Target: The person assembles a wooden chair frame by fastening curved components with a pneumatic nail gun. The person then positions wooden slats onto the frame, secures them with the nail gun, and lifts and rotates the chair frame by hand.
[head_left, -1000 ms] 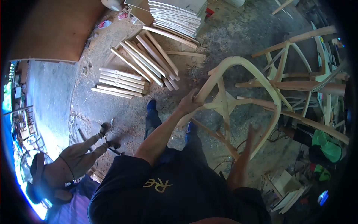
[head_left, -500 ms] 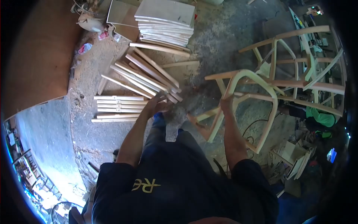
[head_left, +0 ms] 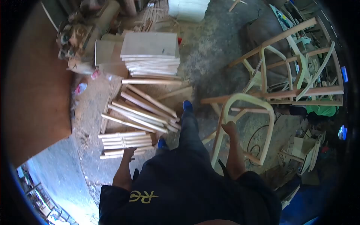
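My right hand (head_left: 229, 128) is closed around a bar of a pale wooden chair frame (head_left: 268, 138), whose rounded hoop rises beside my right leg. My left hand (head_left: 128, 153) hangs low at my left side, over the ends of a row of short wooden bars (head_left: 122, 143); its fingers are mostly hidden, and no held thing shows. Beyond that row, longer wooden bars (head_left: 144, 108) lie fanned out on the floor, close to my blue shoe.
A stack of flat boards (head_left: 150, 45) stands ahead, with a large brown panel (head_left: 41, 82) at far left. More wooden frames (head_left: 287, 60) stand at the right. A cable (head_left: 250, 138) curls on the floor there. A person in a green top (head_left: 320, 111) is beyond the frames.
My left hand has drawn back from the longer bars toward my body. One leg has stepped forward. My right hand stays on the chair frame, and the view has shifted.
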Action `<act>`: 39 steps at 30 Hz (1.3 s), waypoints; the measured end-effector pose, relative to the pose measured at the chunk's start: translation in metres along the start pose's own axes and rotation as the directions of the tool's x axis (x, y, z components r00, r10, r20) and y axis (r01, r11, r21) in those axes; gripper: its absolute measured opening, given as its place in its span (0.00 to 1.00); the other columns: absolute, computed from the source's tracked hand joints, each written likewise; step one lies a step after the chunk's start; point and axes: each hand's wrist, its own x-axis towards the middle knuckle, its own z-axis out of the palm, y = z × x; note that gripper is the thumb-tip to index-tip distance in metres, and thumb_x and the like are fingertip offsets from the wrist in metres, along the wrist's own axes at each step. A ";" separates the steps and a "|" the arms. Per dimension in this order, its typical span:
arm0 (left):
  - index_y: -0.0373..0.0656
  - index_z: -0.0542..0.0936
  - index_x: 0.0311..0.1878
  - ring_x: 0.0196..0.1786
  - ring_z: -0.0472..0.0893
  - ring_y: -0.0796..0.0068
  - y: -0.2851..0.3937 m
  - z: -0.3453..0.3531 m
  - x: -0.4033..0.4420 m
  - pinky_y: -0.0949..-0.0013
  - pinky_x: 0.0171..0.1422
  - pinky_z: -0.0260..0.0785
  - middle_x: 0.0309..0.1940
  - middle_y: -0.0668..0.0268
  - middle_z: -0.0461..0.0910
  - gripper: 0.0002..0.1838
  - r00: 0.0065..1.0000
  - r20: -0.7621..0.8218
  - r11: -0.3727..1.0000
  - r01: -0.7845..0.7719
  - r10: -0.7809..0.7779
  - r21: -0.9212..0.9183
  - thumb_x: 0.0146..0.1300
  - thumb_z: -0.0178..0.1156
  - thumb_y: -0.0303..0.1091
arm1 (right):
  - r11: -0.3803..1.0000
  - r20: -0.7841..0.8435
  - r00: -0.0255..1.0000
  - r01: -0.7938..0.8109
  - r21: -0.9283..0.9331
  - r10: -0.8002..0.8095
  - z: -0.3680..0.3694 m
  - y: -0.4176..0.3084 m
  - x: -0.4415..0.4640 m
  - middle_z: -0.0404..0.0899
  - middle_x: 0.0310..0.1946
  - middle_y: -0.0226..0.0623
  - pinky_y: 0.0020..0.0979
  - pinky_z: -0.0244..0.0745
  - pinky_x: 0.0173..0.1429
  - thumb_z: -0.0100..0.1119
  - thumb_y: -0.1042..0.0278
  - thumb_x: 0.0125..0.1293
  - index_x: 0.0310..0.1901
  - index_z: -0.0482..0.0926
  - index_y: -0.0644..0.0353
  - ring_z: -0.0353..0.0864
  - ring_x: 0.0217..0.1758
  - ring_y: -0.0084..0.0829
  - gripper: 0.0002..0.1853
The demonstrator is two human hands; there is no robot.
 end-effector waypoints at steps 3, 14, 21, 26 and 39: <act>0.48 0.75 0.72 0.60 0.77 0.56 0.076 0.013 0.016 0.42 0.55 0.80 0.61 0.62 0.78 0.34 0.999 -0.023 0.981 -0.047 0.044 -0.188 0.64 0.70 0.47 | 0.801 0.021 0.981 0.147 0.580 -0.195 -0.080 -0.045 -0.002 0.88 0.44 0.54 0.48 0.81 0.55 0.67 0.64 0.62 0.51 0.85 0.67 0.88 0.52 0.53 0.19; 0.40 0.71 0.74 0.62 0.81 0.57 0.356 0.049 -0.030 0.50 0.50 0.84 0.63 0.55 0.78 0.38 0.981 -0.127 0.983 -0.160 0.148 -0.089 0.64 0.70 0.46 | 0.936 0.177 0.920 0.338 0.095 -0.351 -0.112 -0.057 0.167 0.87 0.47 0.52 0.49 0.78 0.61 0.63 0.48 0.67 0.54 0.86 0.52 0.85 0.56 0.54 0.21; 0.41 0.64 0.79 0.66 0.78 0.49 0.484 0.076 -0.021 0.44 0.54 0.83 0.71 0.49 0.72 0.44 0.995 -0.087 0.994 -0.029 0.038 0.105 0.64 0.70 0.47 | 0.848 0.150 0.959 0.131 0.514 -0.239 -0.064 -0.006 0.200 0.88 0.39 0.43 0.39 0.82 0.50 0.65 0.60 0.66 0.52 0.85 0.58 0.90 0.47 0.38 0.16; 0.41 0.64 0.78 0.66 0.78 0.49 0.571 0.080 -0.001 0.44 0.55 0.82 0.70 0.49 0.73 0.44 0.995 -0.050 0.986 -0.083 0.091 0.144 0.64 0.71 0.46 | 0.836 0.389 0.901 -0.060 0.545 -0.189 -0.105 -0.016 0.224 0.87 0.37 0.39 0.32 0.82 0.44 0.64 0.68 0.66 0.52 0.84 0.62 0.88 0.41 0.28 0.14; 0.56 0.55 0.84 0.65 0.78 0.48 0.748 0.127 0.188 0.49 0.51 0.82 0.73 0.40 0.67 0.54 0.966 -0.172 0.967 -0.218 0.194 -0.135 0.57 0.74 0.51 | 0.916 0.557 0.788 0.020 0.401 -0.261 -0.306 -0.132 0.476 0.86 0.47 0.47 0.36 0.80 0.44 0.65 0.58 0.68 0.57 0.81 0.62 0.88 0.48 0.37 0.21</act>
